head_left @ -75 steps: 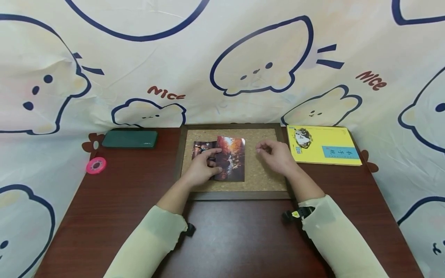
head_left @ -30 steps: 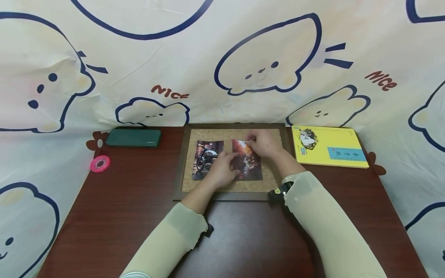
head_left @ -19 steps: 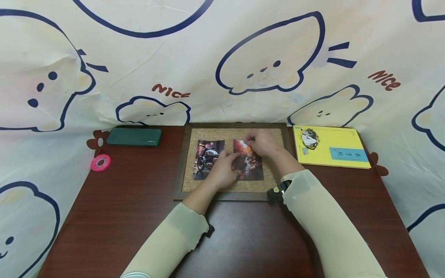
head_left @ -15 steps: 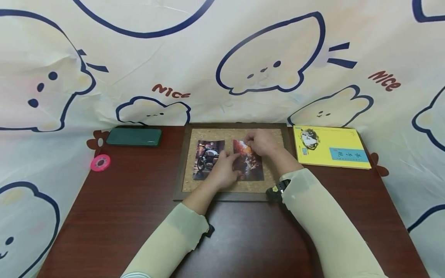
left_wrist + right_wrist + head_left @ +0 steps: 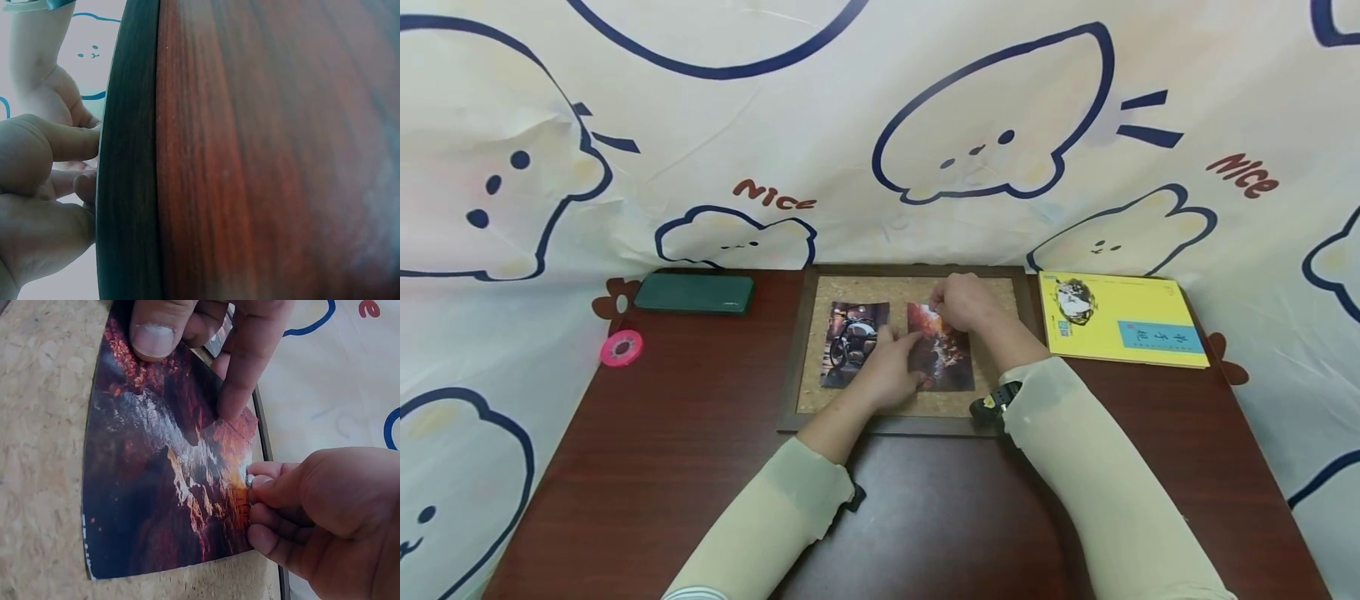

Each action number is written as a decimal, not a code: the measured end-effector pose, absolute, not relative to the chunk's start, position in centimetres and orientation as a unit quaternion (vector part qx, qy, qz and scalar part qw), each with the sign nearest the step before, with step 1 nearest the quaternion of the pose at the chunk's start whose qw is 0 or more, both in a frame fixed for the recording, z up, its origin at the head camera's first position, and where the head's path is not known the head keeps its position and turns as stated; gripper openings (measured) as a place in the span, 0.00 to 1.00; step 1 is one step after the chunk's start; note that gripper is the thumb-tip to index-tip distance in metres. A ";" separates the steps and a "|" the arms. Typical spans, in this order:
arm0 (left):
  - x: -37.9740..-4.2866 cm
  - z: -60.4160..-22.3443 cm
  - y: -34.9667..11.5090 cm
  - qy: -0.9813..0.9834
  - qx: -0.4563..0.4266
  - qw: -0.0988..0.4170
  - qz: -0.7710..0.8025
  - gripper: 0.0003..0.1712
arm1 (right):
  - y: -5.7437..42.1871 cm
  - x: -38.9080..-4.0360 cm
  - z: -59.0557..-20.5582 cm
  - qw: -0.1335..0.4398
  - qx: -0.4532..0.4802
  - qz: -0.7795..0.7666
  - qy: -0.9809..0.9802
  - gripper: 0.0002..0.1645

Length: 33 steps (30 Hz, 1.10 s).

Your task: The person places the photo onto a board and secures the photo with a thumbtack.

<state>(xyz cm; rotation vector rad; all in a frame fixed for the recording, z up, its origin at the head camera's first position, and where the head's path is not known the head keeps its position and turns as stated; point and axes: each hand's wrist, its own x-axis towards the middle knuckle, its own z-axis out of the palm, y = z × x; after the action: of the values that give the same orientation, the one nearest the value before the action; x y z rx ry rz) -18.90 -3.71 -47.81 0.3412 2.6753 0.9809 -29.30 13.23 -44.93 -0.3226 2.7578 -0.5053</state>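
Note:
A framed cork board [image 5: 850, 287] lies on the dark table with two photos on it. The left photo [image 5: 850, 342] shows a motorcycle. The right one is a red-orange and dark waterfall photo [image 5: 162, 462], its surface slightly bowed in the right wrist view. My left hand [image 5: 887, 367] rests thumb and extended fingers on this photo's left side. At its top edge my right hand [image 5: 966, 302] pinches a small silver thumbtack [image 5: 250, 480] between thumb and index finger, mostly hidden by the fingertips. In the left wrist view the board's frame hides the photos.
A green case [image 5: 695, 293] lies at the back left, near a pink ring-shaped roll [image 5: 622, 348]. To the right of the board is a yellow book [image 5: 1108, 308]. A cartoon-printed cloth [image 5: 850, 133] hangs behind and beside the table.
The waterfall photo has moved right, off the motorcycle photo, with my left hand. My right hand has come in to the photo's top edge. Over the last half second both hands stay nearly still.

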 end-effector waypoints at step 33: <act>-18.9 -48.1 -3.6 0.921 0.109 0.142 0.345 0.42 | 17.2 -28.4 -48.5 0.095 -0.157 -0.348 0.919 0.16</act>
<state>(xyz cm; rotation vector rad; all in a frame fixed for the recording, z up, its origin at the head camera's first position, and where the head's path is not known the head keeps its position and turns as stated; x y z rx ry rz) -18.89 -3.59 -48.14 0.3136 2.6586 0.9951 -28.44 17.16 -48.52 -0.4662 2.7247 -1.0319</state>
